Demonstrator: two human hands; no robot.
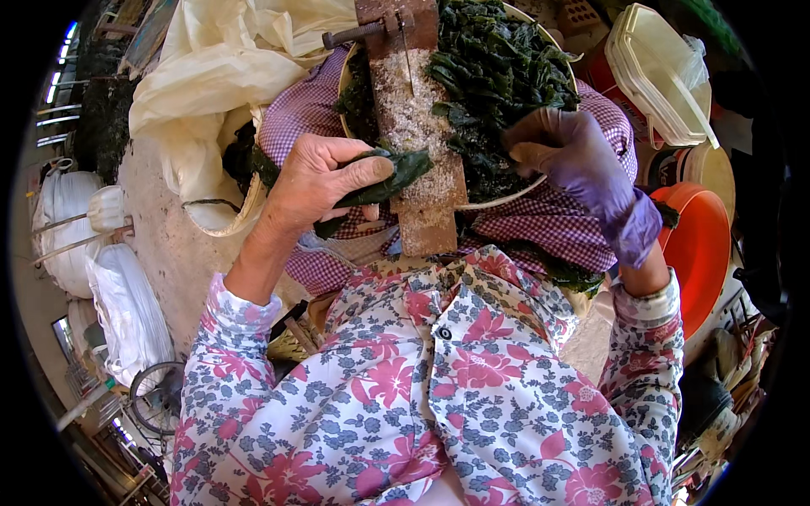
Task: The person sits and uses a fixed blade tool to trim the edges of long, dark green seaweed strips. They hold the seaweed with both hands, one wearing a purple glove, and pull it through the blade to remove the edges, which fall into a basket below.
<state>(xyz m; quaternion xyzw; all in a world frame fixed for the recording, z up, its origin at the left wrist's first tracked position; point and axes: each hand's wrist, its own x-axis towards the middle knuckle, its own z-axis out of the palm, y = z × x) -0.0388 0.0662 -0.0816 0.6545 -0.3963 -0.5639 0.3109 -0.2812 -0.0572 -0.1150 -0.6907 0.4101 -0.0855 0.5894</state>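
My bare left hand point(335, 174) pinches a folded strip of dark green seaweed point(410, 172) between thumb and fingers. The strip's tip is over a wooden board point(417, 136) covered in whitish grains. At the board's far end is a rusty metal bolt point(354, 35), with a thin metal spike point(407, 60) beside it. The board lies across a round basin point(500, 201) heaped with seaweed pieces point(503, 69). Over the basin's right side is my right hand point(557, 148) in a purple glove. Its fingers are bent and blurred, so whether they hold anything is unclear.
On the left, a cream sack point(215, 76) opens around more dark seaweed point(240, 155). White bundles point(130, 310) stand farther left, near a wheel point(158, 395). To the right are a red-orange bucket point(699, 253) and a pale plastic tub point(661, 76). Checkered cloth point(538, 221) covers my lap.
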